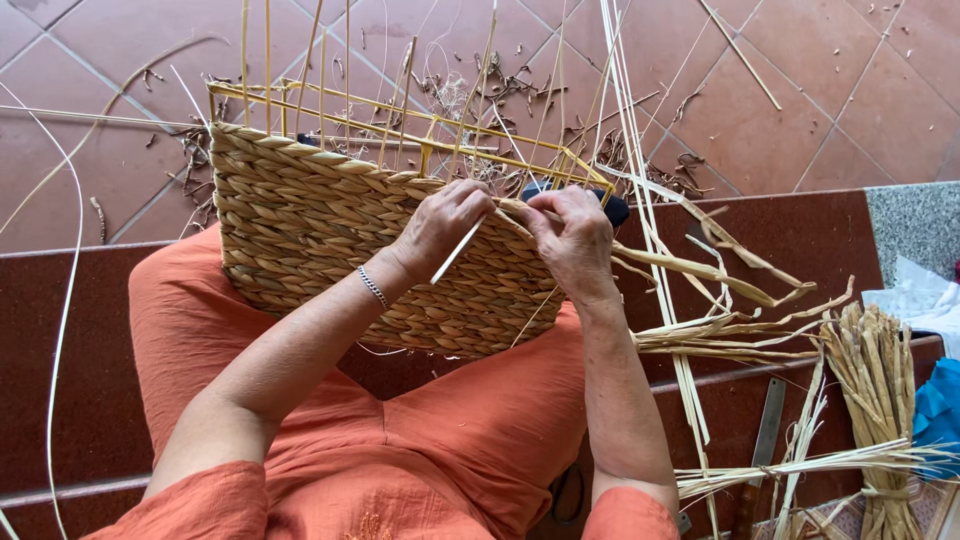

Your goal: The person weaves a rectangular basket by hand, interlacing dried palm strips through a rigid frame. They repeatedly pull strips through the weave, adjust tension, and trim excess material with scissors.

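Observation:
A half-woven straw basket (300,230) lies on its side across my lap, with thin yellow upright stakes (400,110) standing out of its open rim. My left hand (440,225) pinches the top woven row near the rim and a thin pale strip (455,252) slants down from under its fingers. My right hand (570,240) grips the woven strand right beside it at the basket's right corner. The two hands almost touch. A silver bracelet (373,287) circles my left wrist.
Loose flat straw strands (720,330) trail to the right of the basket. A tied bundle of dried straw (880,400) lies at the lower right, beside a blue cloth (940,410) and white paper (915,295). Straw scraps (480,90) litter the red tiled floor.

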